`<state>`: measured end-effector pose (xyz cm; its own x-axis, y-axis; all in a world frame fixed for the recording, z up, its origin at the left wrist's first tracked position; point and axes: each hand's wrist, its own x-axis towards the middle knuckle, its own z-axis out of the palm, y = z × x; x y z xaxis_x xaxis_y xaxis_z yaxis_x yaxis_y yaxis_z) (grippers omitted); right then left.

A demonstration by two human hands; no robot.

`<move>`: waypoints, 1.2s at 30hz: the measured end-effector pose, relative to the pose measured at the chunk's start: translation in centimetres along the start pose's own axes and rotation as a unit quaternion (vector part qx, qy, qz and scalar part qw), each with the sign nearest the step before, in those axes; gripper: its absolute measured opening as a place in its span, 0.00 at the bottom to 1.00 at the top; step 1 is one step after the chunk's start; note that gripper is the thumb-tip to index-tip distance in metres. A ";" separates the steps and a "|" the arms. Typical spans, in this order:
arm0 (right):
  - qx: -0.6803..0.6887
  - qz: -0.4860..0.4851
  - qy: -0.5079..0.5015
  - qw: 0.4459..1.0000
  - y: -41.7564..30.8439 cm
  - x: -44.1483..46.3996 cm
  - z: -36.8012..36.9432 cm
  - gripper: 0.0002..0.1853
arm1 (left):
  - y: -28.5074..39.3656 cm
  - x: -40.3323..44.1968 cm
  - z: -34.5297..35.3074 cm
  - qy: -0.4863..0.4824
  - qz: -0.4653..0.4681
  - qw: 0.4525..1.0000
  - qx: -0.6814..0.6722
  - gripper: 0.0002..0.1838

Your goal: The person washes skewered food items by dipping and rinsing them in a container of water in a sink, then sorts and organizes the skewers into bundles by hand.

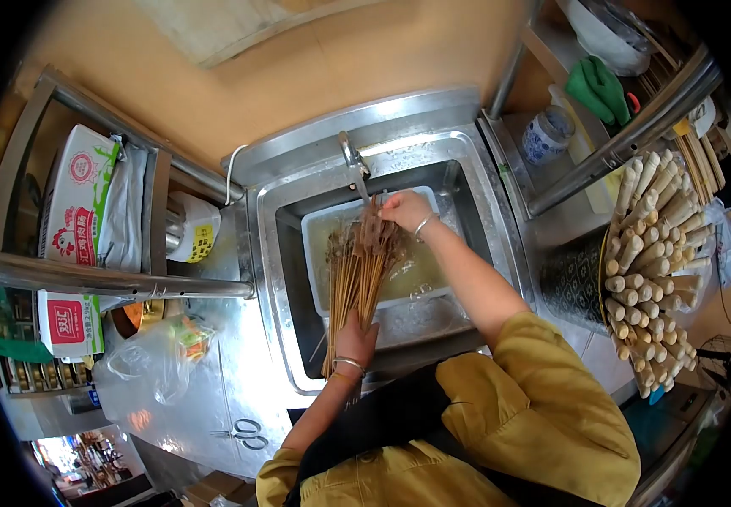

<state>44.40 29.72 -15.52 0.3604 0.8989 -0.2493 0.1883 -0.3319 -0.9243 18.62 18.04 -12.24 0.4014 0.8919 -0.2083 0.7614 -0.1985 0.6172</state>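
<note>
A large bundle of thin wooden skewers [350, 283] with brown food at the upper ends is held over the metal sink [285, 279]. My left hand [355, 340] is wrapped round the lower ends of the sticks. At the food end, under the faucet [352, 156], my right hand [406, 211] has its fingers closed at the top of the bundle; what they pinch is too small to make out. Behind the bundle, a white tub [437, 293] with cloudy yellowish water sits in the sink.
Scissors [250, 433] and a clear plastic bag [150, 359] lie on the left counter. Left, a shelf holds a printed carton [78, 198]. Right stand a dark basket of thick pale sticks [577, 275], a blue-and-white jar [547, 135] and a green cloth [598, 91].
</note>
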 end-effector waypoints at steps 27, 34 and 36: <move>-0.208 -0.264 0.069 0.939 -0.8 -12.9 6.1 0.24 | -0.1 1.3 -1.0 -0.033 -0.064 0.994 0.086 0.17; 0.504 0.216 -0.069 0.833 2.2 -10.2 7.4 0.16 | 0.5 1.8 0.5 -0.023 -0.038 0.984 0.170 0.21; 0.568 0.266 -0.076 0.775 4.9 -9.1 8.1 0.14 | -0.7 1.3 3.1 0.021 0.006 0.991 0.134 0.23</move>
<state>34.64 22.28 -20.12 -0.0159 0.7734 -0.6337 -0.9071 -0.2778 -0.3162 20.20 18.10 -15.25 0.3943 0.9039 -0.1658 0.8667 -0.3058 0.3941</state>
